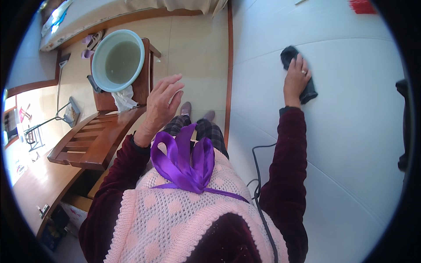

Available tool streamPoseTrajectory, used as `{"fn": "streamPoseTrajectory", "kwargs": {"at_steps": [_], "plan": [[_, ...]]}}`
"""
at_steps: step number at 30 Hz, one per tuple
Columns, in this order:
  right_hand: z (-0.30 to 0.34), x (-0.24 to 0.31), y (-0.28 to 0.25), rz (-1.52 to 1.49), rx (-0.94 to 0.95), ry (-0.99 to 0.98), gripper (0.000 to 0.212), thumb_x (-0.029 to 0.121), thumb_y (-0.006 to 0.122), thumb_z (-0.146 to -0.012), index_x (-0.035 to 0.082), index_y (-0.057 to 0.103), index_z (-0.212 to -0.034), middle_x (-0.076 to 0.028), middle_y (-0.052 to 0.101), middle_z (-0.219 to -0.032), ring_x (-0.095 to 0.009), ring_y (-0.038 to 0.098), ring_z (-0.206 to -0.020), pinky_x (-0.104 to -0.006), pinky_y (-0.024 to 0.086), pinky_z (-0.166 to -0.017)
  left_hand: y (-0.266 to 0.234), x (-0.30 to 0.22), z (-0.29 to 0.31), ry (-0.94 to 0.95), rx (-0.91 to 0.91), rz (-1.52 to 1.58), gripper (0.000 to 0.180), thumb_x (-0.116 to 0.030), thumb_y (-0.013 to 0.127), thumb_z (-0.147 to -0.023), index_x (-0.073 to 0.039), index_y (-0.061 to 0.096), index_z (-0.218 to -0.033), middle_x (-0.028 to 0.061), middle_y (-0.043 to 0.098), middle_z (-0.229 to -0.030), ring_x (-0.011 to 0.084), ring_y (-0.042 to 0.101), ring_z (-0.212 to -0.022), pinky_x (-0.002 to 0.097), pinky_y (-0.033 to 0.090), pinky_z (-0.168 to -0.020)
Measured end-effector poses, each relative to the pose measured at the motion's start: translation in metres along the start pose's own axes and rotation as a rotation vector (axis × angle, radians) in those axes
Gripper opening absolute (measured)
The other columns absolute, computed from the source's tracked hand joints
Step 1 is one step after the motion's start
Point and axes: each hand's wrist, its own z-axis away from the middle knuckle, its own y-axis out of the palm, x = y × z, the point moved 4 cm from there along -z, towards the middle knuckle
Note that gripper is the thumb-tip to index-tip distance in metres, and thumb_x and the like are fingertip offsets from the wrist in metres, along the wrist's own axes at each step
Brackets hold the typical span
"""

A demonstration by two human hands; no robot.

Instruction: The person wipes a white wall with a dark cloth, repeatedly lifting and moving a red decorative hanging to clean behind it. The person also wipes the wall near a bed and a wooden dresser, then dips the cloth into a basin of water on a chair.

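Observation:
My right hand (pixel 297 81) presses a bunched dark cloth (pixel 309 93) flat against the white wall (pixel 346 118). The cloth shows above the fingers and below the palm. My left hand (pixel 164 103) hangs in the air in front of me, palm turned inward, fingers apart and holding nothing. Nearest to it, on the left, a pale blue-green basin (pixel 100 72) of cloudy water sits on the seat of a wooden chair (pixel 97 136). A crumpled white cloth or bag (pixel 124 99) lies on the seat against the basin.
Black cable (pixel 258 172) runs along my right side. Dark brown trim (pixel 230 57) borders the wall. Behind the chair are a long-handled dustpan (pixel 71 111), shoes (pixel 94 40) and a cloth-covered bed or bench (pixel 127 6). A wooden table (pixel 39 186) stands at the lower left.

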Motion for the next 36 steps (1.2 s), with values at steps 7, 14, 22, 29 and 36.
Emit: {"fn": "streamPoseTrajectory", "kwargs": {"at_steps": [7,14,22,29,36], "plan": [[-0.013,0.060,0.098,0.016,0.187,-0.194,0.030,0.014,0.055,-0.092,0.005,0.064,-0.119,-0.005,0.053,-0.134,-0.024,0.048,-0.123,-0.0396,0.036,-0.102,0.008,0.008,0.001,-0.109,0.012,-0.080,0.022,0.001,0.067,-0.081,-0.003,0.064,-0.102,0.0116,0.065,-0.119,0.0322,0.062,-0.108,0.0389,0.051,-0.090],[0.175,0.123,0.165,-0.096,0.957,-0.599,0.026,0.018,0.053,-0.091,0.011,0.075,-0.103,-0.004,0.060,-0.119,-0.025,0.050,-0.117,-0.0447,0.034,-0.102,0.001,0.026,0.019,-0.351,-0.014,-0.110,0.024,0.003,0.067,-0.081,-0.002,0.066,-0.104,0.0127,0.067,-0.117,0.0317,0.063,-0.107,0.0386,0.051,-0.091],[0.138,0.126,0.156,-0.087,0.863,-0.580,0.022,0.018,0.056,-0.088,0.015,0.077,-0.095,-0.006,0.063,-0.116,-0.026,0.055,-0.114,-0.0448,0.037,-0.097,0.019,0.031,0.011,-0.345,0.000,-0.056,0.022,0.002,0.067,-0.082,-0.002,0.065,-0.103,0.0132,0.067,-0.114,0.0328,0.063,-0.105,0.0385,0.051,-0.088],[-0.064,0.092,0.156,-0.013,0.280,-0.314,0.028,0.015,0.053,-0.091,0.006,0.066,-0.115,-0.005,0.056,-0.127,-0.023,0.050,-0.118,-0.0431,0.038,-0.096,0.020,0.036,0.005,-0.357,0.000,-0.053,0.024,0.006,0.064,-0.083,-0.002,0.065,-0.105,0.0129,0.067,-0.116,0.0312,0.063,-0.107,0.0378,0.050,-0.092],[0.037,0.127,0.179,0.085,0.557,-0.539,0.035,0.015,0.050,-0.093,0.005,0.065,-0.122,-0.008,0.054,-0.134,-0.026,0.049,-0.117,-0.0412,0.036,-0.098,0.026,0.039,0.013,-0.382,0.011,-0.056,0.024,0.005,0.065,-0.083,-0.002,0.065,-0.106,0.0126,0.068,-0.116,0.0307,0.063,-0.107,0.0374,0.050,-0.092]]}}
